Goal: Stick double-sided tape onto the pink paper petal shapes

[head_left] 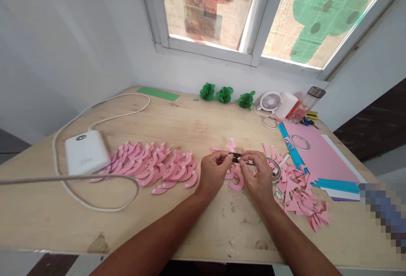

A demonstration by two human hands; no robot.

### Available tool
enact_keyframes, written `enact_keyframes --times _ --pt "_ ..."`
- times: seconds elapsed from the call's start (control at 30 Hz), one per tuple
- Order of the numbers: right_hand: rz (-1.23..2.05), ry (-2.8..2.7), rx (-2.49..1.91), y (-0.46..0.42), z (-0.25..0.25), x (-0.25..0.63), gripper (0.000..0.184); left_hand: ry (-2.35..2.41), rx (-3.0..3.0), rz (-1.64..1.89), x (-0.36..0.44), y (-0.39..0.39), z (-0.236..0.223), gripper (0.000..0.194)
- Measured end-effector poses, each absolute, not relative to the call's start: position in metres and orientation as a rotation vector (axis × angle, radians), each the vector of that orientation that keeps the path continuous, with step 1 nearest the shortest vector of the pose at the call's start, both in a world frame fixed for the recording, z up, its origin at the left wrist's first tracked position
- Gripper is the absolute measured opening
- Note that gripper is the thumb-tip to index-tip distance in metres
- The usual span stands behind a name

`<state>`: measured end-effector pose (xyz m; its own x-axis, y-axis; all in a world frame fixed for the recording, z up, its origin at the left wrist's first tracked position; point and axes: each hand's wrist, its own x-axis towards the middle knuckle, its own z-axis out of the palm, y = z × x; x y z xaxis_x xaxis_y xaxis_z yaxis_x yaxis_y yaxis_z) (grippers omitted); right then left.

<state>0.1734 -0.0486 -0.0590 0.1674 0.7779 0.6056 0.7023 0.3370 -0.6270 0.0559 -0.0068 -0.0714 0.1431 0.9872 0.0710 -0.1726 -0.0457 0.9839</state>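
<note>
My left hand (213,172) and my right hand (258,172) meet over the table, each pinching a small dark piece (235,155) with thumb and fingers. A whitish bit shows beside the dark piece at my right fingertips; what it is, I cannot make out. Against the outer side of my right hand is a thin ring-shaped tape roll (278,170), partly hidden by the hand. Pink curved paper pieces (236,182) lie below and behind my hands. To the left spreads a large group of overlapping pink paper arcs (152,168), many with whitish ends.
Pink paper scraps (294,191) heap at the right, beside coloured sheets (323,153) bearing another tape roll (300,142). A power bank (86,153) and looping white cable (95,209) lie left. Green paper ornaments (225,94), a small fan (270,101) and a bottle (306,106) stand behind.
</note>
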Motion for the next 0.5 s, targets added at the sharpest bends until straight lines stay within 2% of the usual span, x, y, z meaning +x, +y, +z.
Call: enact_keyframes --times 0.5 --pt "0.533 -1.187 -1.401 -0.041 -0.072 0.182 0.009 0.967 1.214 1.221 0.056 -0.005 -0.074 0.018"
